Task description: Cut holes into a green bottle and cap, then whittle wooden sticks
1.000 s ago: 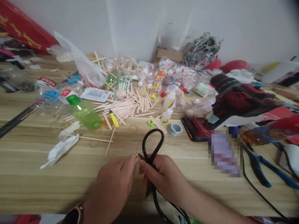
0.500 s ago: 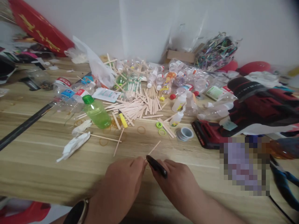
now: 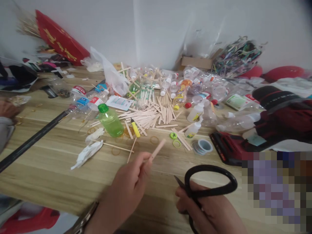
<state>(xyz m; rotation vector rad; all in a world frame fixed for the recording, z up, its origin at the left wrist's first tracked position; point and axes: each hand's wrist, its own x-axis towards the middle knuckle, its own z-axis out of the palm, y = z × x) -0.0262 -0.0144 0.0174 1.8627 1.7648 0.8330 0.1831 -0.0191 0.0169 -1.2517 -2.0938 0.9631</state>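
Between thumb and fingers, my left hand pinches a flat wooden stick that points up and to the right. My right hand is closed around black-handled scissors, whose short visible tip points up-left toward the stick without touching it. Ahead of my left hand, two thin crossed sticks lie on the table beside crumpled white gloves. A green bottle and a yellow-handled tool stand and lie just beyond.
Loose wooden sticks and plastic bottles cover the back of the wooden table. On the right are a red and black power tool and a wire spool. Another person's hand shows at the left edge.
My hands have moved apart; the stick now shows its flat face in my left hand. The scissors have come away to the right and turned. Another person's hand has appeared at the left.
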